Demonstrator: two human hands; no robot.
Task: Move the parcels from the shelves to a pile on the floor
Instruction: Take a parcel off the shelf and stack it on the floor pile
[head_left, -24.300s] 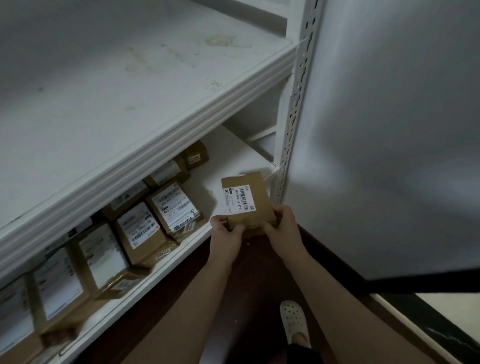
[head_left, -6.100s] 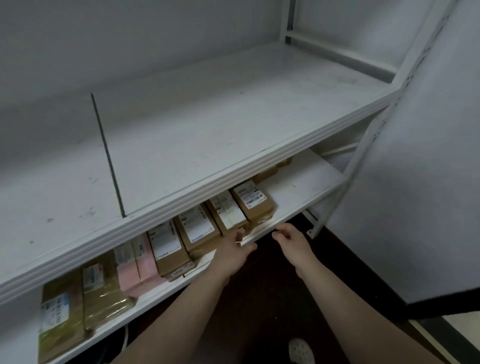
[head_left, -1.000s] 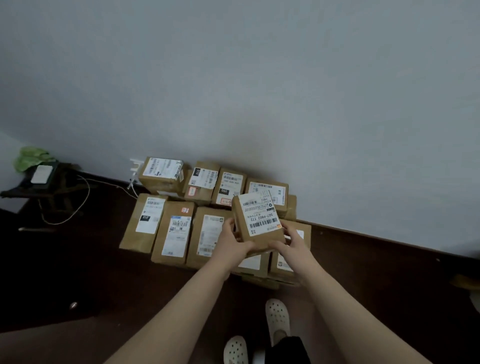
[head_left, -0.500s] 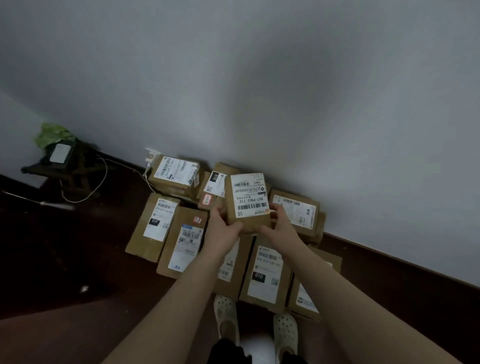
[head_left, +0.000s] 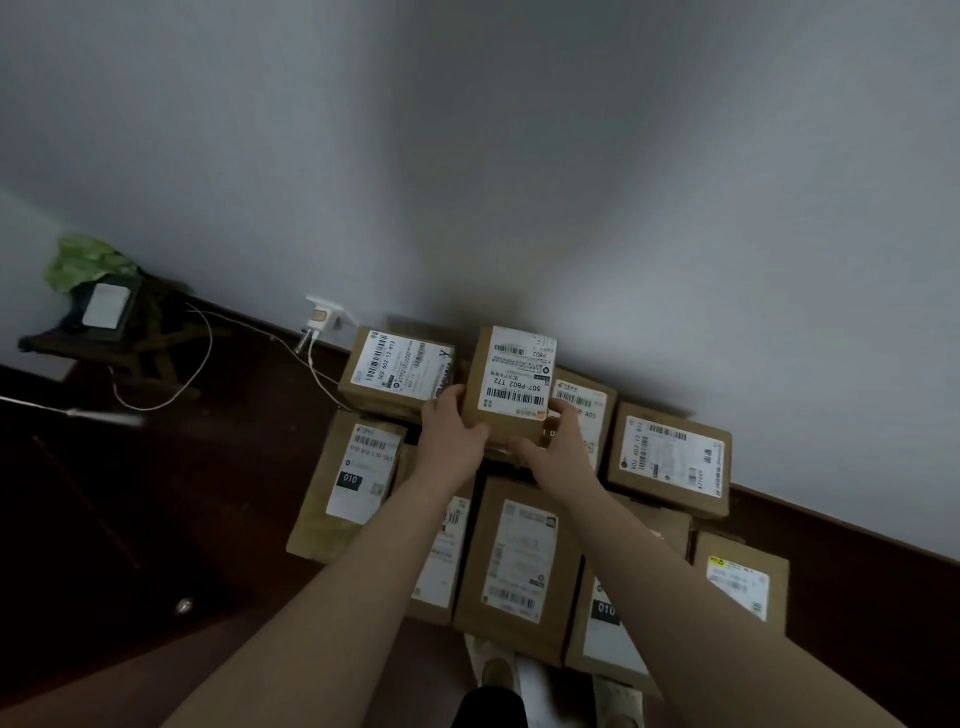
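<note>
Labelled brown parcel (head_left: 511, 387) held between left grip (head_left: 450, 430) and right grip (head_left: 561, 442), both curled round its near corners, over pile (head_left: 519, 564) of parcels on dark floor (head_left: 145, 519)

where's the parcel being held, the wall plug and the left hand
held parcel (head_left: 514, 382), head view, middle of its white label
wall plug (head_left: 320, 313), head view, its white body
left hand (head_left: 452, 434), head view, back of the hand

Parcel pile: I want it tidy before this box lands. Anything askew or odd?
No damage shows. One oddity: a white cable from the wall plug trails across the floor right up to the back-left parcel, beside the held parcel.
</note>
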